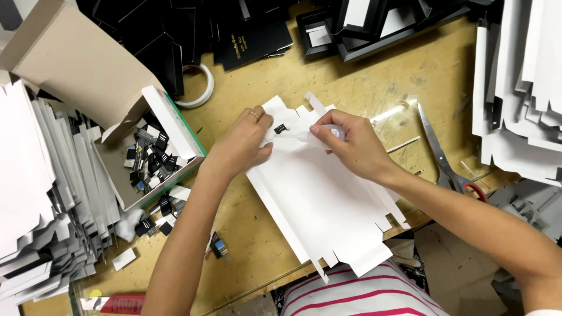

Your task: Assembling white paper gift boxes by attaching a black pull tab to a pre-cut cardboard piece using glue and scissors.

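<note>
Gluing a small black tab onto a flat white box blank

On the wooden bench [374,82], the white die-cut blank [328,205] lies centre; right hand [351,146] squeezes the glue bottle [319,133], fingers wrapped tight, nozzle toward 9 o'clock at the black tab [280,128] pinched by left hand [243,143]. Best kept pinned flat, glue sparing.

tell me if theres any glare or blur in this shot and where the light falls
Head view: sharp overall, no motion blur on the left hand or right hand; the white card sheet is bright, nearly washed out; a glossy streak shines on the wooden table; shadows are soft; straight edges bow near the corners.
</note>
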